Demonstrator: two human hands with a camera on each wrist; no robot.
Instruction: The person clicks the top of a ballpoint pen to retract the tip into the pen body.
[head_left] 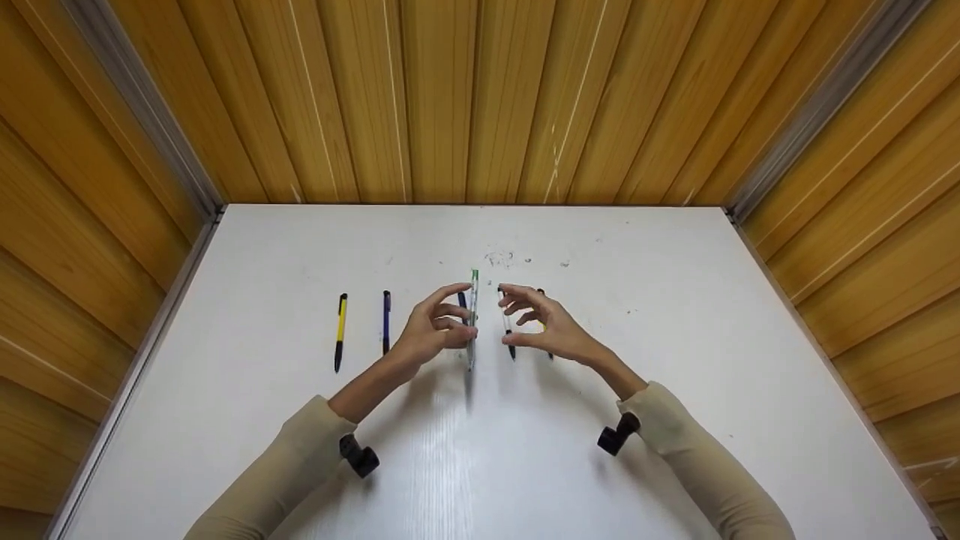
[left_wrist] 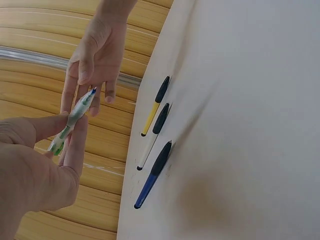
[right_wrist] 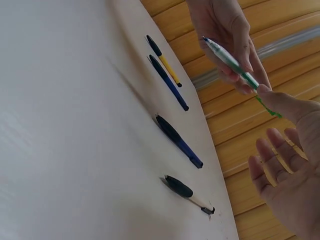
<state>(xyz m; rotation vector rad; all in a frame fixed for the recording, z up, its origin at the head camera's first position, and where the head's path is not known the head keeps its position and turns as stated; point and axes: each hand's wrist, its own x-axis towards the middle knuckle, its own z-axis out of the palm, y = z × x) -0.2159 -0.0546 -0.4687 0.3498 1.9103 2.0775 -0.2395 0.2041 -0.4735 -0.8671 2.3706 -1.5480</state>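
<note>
Between thumb and fingers, my left hand point(head_left: 435, 328) pinches a clear-and-green pen point(head_left: 473, 300), holding it above the table. Its tip point(left_wrist: 93, 91) points toward the camera side and its green end points away. My right hand point(head_left: 551, 322) is beside it with fingers spread and slightly bent, a small gap from the pen in the head view. Below the right hand lie a white pen with a black grip point(head_left: 506, 322) and a yellow-and-black pen point(left_wrist: 151, 116), partly covered. A blue pen point(left_wrist: 150, 182) lies beneath the left hand, mostly hidden in the head view.
On the left of the white table point(head_left: 247, 420) lie a yellow-and-black pen point(head_left: 341, 330) and a blue-and-black pen point(head_left: 386, 319), roughly parallel. Dark marks point(head_left: 499, 259) spot the tabletop further back. Wood-patterned walls point(head_left: 439, 97) enclose the back and sides.
</note>
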